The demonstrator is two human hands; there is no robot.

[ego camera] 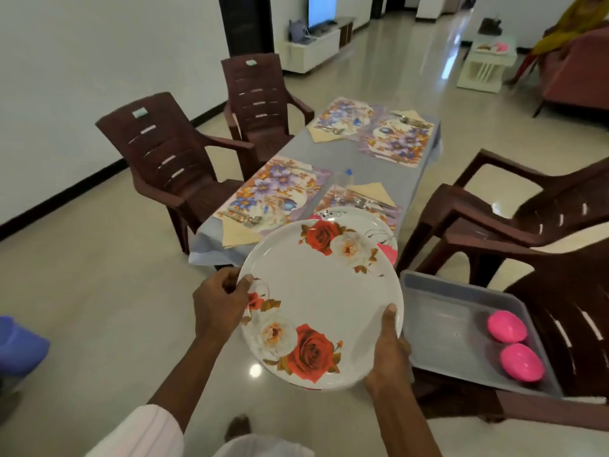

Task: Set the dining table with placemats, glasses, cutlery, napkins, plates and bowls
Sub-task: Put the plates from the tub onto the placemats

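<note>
**A:** Obs.: the plates are a stack held in the air, short of the near end of the tabletop. The rose-printed one is on top. A lower plate with a different print pokes out on the far side. How many there are, I cannot tell.

**B:** Grip state?

**A:** The left grip clamps the left rim with its thumb on top. The right grip clamps the near-right rim the same way. The fingers underneath are hidden.

**B:** Table status?

**A:** Four placemats are down: near left, near right, and two at the far end and. Each appears to have a napkin and cutlery at its edge. The glasses are too blurred to count. There are no plates on the tabletop yet. Two pink bowls wait in the grey tray on the chair to the right.

**B:** My judgement is that the step is carrying plates to the settings. To do it well:
- Keep the stack level, since the lower plate is already off-centre and could slide.
- Rest the whole stack on bare tabletop between the mats, then deal the plates out singly.
- Centre each plate on its mat, clear of the cutlery and napkin.

**A:** Risk: a rim could catch a fork or nudge a glass when a plate goes onto the near right mat. Lower each plate straight down and don't slide it.
</note>
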